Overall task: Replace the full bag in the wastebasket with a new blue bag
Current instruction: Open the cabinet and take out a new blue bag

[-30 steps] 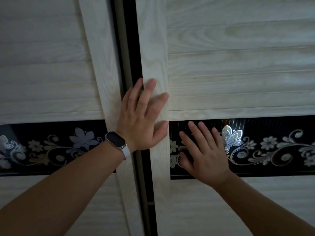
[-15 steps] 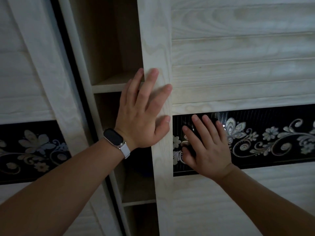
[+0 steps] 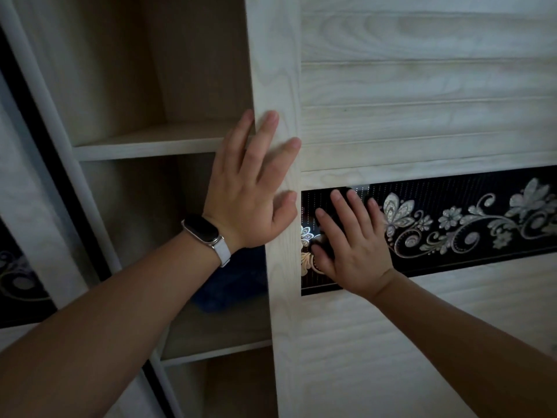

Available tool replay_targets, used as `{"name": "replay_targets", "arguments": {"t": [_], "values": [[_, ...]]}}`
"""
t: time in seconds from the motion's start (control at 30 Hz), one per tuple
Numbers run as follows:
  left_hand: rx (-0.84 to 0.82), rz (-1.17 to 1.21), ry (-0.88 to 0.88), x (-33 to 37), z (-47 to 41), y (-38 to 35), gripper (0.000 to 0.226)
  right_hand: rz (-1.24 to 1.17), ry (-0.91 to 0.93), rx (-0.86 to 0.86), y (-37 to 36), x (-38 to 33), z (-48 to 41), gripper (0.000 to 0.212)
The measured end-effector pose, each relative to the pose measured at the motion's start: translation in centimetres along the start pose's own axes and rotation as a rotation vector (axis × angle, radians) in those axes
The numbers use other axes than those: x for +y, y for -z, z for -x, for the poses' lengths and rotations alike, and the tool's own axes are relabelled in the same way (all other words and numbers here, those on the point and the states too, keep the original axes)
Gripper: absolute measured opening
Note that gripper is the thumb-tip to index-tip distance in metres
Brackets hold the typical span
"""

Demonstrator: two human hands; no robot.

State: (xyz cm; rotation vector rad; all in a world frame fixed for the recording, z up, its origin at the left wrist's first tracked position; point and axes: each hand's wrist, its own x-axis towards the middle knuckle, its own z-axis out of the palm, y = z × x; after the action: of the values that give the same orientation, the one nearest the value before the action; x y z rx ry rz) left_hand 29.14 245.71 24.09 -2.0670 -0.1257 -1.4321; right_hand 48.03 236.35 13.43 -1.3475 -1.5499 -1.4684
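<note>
Left grip point(image 3: 253, 188), right grip point(image 3: 352, 245) spread flat on door point(image 3: 422, 86); rumpled dark blue bag point(image 3: 238, 285) on shelf point(image 3: 217, 336).

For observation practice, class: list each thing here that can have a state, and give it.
Pale wood-grain wardrobe door: partly open.
Left hand: open, flat on the door's edge.
Right hand: open, flat on its black floral panel.
Dark blue bundle: lying on a shelf, partly hidden.
</note>
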Motion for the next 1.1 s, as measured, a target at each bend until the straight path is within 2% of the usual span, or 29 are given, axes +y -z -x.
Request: {"name": "replay_targets", "arguments": {"t": [0.2,0.57,0.83,1.1], "values": [[0.005,0.014,-0.002,2.2,-1.6,-1.8,0.058,-0.018,-0.076,-0.026,0.8,1.4,0.9,0.059],[-0.021,0.015,-0.006,4.9,-3.6,-3.8,0.058,-0.018,-0.093,-0.091,2.7,4.8,2.2,0.057],[-0.073,0.004,0.020,5.6,-3.9,-3.6,0.057,-0.010,-0.131,-0.219,5.1,4.6,1.6,0.050],[-0.202,0.202,0.056,5.2,-2.7,-0.8,0.052,-0.062,-0.233,-0.308,8.1,1.6,-0.4,0.035]]}}
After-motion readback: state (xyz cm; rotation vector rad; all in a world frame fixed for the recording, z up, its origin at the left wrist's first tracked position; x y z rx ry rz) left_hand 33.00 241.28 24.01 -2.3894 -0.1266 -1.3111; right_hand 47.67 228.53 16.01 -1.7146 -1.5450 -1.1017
